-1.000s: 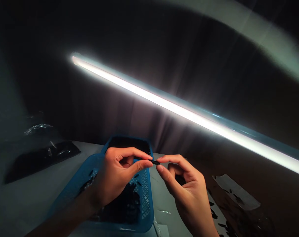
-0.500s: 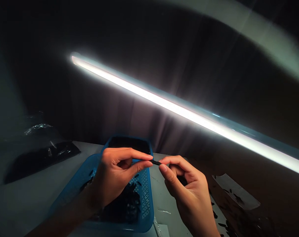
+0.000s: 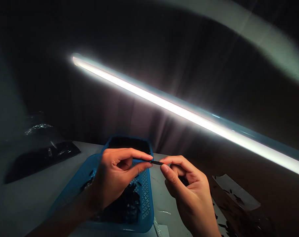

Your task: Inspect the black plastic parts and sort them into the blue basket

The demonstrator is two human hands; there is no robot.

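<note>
A slim black strip-like piece (image 3: 156,162) spans the small gap between my two hands, too dark to tell its exact kind. My left hand (image 3: 122,176) pinches its left end between thumb and straight forefinger, above the blue basket. At the other end, the thumb and forefinger of my right hand (image 3: 189,187) close on it. Something dark (image 3: 183,180) shows inside the curled fingers of my right hand; I cannot make it out. Below my left hand, the blue perforated basket (image 3: 149,210) holds many small black pieces (image 3: 129,204), partly hidden by the hand and forearm.
A second blue basket (image 3: 151,148) with dark contents stands behind. A clear plastic bag (image 3: 40,154) of black material lies at left. A white paper (image 3: 240,194) with several black pieces lies at right, near loose pieces (image 3: 223,225). A bright tube light (image 3: 179,110) crosses above.
My right hand has shifted very slightly right, and the black piece between the fingertips looks thinner. My left hand stays almost in place.
</note>
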